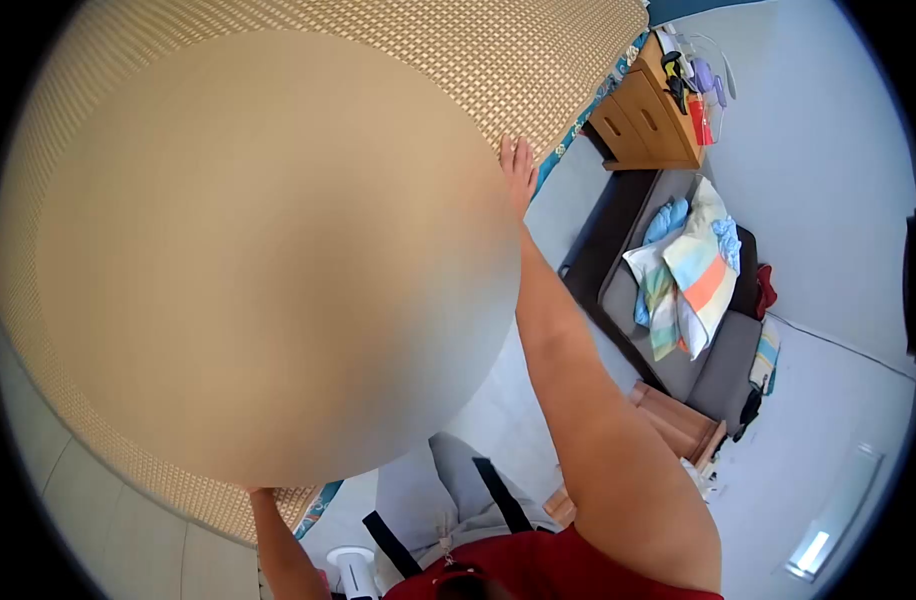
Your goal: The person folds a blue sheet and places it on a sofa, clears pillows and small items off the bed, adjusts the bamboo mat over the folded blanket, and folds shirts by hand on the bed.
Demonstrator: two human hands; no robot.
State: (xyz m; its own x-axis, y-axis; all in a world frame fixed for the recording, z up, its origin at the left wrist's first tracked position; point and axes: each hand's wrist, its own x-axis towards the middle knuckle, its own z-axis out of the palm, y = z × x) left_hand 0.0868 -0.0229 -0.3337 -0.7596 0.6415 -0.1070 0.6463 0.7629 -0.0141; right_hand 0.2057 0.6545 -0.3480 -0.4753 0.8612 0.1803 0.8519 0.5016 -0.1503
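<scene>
A woven tan mat (538, 60) covers a bed whose edge shows blue patterned fabric (323, 500). My right hand (519, 172) lies near the mat's right edge, with its visible fingers stretched out over the weave. Part of that hand is covered by a large round blurred area in the middle of the view. My left hand (262, 491) reaches the mat's lower edge, but its fingers vanish under the same blur. What lies beneath the blur cannot be made out.
To the right stands a wooden cabinet (643, 118) with small items on top. A dark grey sofa (668, 365) holds piled pillows (703, 265). Below it is a wooden stool-like piece (678, 422). A white object (354, 570) stands near my legs.
</scene>
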